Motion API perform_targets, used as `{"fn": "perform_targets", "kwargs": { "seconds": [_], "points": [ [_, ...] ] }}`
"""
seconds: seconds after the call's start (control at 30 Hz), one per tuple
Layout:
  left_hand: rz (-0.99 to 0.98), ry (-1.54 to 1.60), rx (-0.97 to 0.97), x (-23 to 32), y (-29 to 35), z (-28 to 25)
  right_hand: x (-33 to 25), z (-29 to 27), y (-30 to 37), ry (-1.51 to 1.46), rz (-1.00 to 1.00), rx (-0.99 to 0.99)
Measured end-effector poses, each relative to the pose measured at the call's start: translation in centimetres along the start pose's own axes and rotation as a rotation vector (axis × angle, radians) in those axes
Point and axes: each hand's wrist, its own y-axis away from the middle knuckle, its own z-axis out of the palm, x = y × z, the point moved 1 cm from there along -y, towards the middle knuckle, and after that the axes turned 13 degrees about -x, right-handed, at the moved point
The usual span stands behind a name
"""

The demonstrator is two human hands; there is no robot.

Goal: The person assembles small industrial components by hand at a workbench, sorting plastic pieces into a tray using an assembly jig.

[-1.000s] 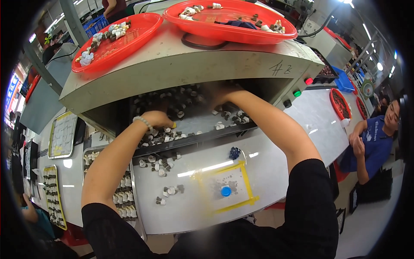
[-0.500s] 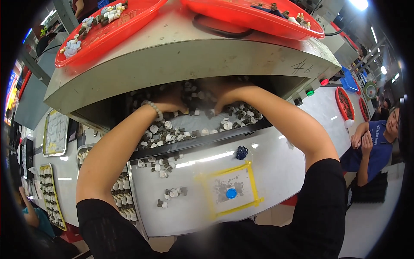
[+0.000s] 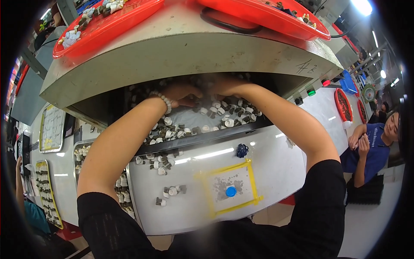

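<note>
Both hands reach into the dark opening of a grey metal box (image 3: 185, 54). Inside lies a tray with a black front rim (image 3: 202, 140), bearing many small white-and-dark-brown figure pieces (image 3: 228, 122) on a pale sheet. My left hand (image 3: 181, 93), with a beaded bracelet (image 3: 164, 100) at its wrist, is over the pieces at the left, thumb and fingers apart; I see nothing held. My right hand (image 3: 222, 86) is deeper in, close to the left one, among pieces at the back. Shadow and blur hide its fingertips.
Loose pieces (image 3: 161, 164) lie on the white table before the tray. A dark blue knobbly object (image 3: 242, 150) and a blue cap (image 3: 231, 191) inside a yellow tape square (image 3: 254, 183) sit nearer. Red trays (image 3: 108, 32) top the box. A co-worker (image 3: 371, 142) is at right.
My left hand has shifted right and slightly deeper, toward my right hand. Some pieces on the tray have moved toward its front, leaving more of the pale sheet bare.
</note>
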Motion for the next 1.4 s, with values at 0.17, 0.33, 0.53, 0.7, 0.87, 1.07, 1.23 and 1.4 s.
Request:
{"fn": "perform_targets", "kwargs": {
  "seconds": [0.17,0.33,0.53,0.7,0.87,1.07,1.23,1.4],
  "points": [
    [-0.049,-0.179,-0.025,0.3,-0.6,1.8,3.4,-0.8,-1.3,0.647,-0.202,0.051],
    [-0.160,-0.527,-0.111,1.3,1.6,1.8,2.0,-0.8,3.6,0.564,0.107,-0.198],
    [-0.308,-0.888,-0.208,0.2,-0.6,3.3,-0.2,1.2,4.2,0.499,0.184,-0.182],
    [-0.228,-0.496,-0.139,-1.4,-0.8,3.0,0.5,1.8,2.7,0.510,0.158,-0.112],
    [-0.001,0.048,-0.085,1.1,2.0,4.0,1.5,0.7,2.4,0.434,-0.010,0.070],
    [0.075,0.204,-0.056,2.0,4.2,4.2,-1.7,1.0,5.4,0.059,-0.038,0.078],
    [0.106,0.218,-0.047,2.4,9.4,5.6,-4.2,2.9,7.5,-0.163,-0.152,0.016],
    [0.241,0.117,-0.007,3.1,16.0,9.8,-7.3,5.7,12.1,0.090,-0.410,0.105]
  ]
}}
